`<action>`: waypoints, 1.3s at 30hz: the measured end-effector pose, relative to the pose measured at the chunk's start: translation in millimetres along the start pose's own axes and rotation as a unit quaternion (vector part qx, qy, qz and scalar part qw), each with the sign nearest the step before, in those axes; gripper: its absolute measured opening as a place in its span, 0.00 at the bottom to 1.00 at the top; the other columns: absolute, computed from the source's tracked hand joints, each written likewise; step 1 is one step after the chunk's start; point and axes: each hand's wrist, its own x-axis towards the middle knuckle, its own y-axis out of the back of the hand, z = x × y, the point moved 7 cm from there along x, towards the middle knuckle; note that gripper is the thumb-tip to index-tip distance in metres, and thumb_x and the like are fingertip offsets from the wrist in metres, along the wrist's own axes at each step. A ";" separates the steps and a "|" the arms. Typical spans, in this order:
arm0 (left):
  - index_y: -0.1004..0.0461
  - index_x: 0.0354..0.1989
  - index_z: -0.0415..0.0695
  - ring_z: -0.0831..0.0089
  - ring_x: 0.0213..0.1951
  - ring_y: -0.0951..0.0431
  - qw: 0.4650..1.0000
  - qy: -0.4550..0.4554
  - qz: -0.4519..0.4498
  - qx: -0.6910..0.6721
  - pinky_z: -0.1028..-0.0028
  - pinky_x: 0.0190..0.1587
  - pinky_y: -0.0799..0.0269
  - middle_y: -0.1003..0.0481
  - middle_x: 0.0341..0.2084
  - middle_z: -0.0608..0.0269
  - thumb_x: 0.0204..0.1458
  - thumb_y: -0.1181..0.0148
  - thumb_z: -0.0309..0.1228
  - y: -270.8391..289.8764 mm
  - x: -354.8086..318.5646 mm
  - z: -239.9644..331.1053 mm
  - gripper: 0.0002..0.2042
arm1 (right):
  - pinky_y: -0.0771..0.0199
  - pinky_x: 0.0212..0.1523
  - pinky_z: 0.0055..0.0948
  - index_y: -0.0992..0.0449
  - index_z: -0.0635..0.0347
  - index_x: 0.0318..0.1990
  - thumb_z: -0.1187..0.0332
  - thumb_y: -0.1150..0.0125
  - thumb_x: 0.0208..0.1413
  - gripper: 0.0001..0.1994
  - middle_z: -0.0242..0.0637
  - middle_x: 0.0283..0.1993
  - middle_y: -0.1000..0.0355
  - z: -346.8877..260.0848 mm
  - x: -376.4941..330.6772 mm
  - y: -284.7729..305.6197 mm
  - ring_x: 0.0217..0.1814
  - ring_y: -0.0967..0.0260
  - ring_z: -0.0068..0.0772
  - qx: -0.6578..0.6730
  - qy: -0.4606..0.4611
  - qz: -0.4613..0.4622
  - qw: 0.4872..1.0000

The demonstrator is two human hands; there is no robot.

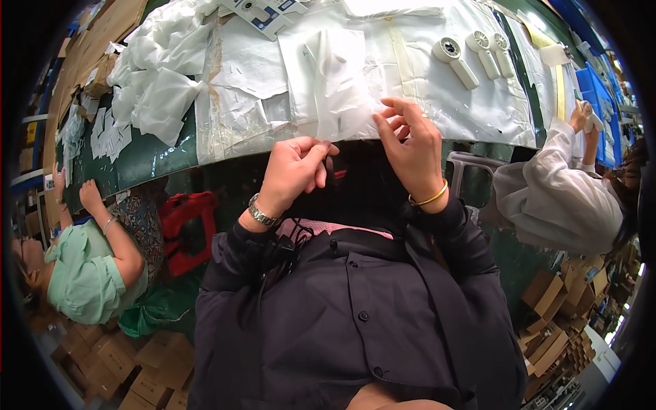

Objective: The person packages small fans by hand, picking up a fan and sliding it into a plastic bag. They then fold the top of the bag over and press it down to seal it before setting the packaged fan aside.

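Note:
A clear plastic bag (338,82) lies flat on the white-covered table (478,109), its near edge at the table's rim. My left hand (294,171), with a metal watch on the wrist, is closed, thumb and fingers pinching at the bag's lower edge; a small dark strip shows by the fingertips. My right hand (410,147), wearing a gold bangle, has its fingers curled on the bag's right lower corner. Three white hand-held fans (454,58) lie on the table, further off to the right.
A heap of white plastic bags (157,75) lies at the table's left. One person in a green top (85,273) works at the left, another in a white coat (557,195) at the right. Under the table sits a red thing (188,229). Cardboard boxes (553,301) are stacked around.

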 end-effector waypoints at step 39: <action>0.19 0.35 0.41 0.87 0.11 0.38 0.999 0.020 0.002 -0.033 0.83 0.15 0.49 0.25 0.14 0.67 0.71 0.37 0.39 15.2 -2.4 -5.8 0.15 | 0.26 0.38 0.34 0.17 0.59 0.39 0.76 0.25 0.55 0.06 0.35 0.33 0.25 -58.5 -16.8 -7.2 0.35 0.24 0.35 0.025 0.174 -0.053 0.983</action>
